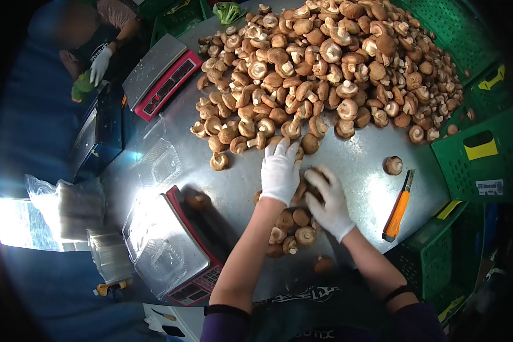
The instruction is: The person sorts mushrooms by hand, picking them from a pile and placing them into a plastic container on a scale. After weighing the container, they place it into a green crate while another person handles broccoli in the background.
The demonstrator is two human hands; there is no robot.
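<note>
White-gloved left hand point(280, 172) and white-gloved right hand point(329, 200), fingers curved, can't tell if clamped, near brown round-capped mushrooms point(300, 218); cupping lightly should spare caps.

Table point(376, 196) bright, glare right of centre | lower-left scale point(192, 248) glaring along one edge | far-left white patch point(18, 225) blown out | right hand point(330, 204) slightly blurred | person point(101, 48), upper left, dim, partly blurred | fisheye curvature, black corners
</note>
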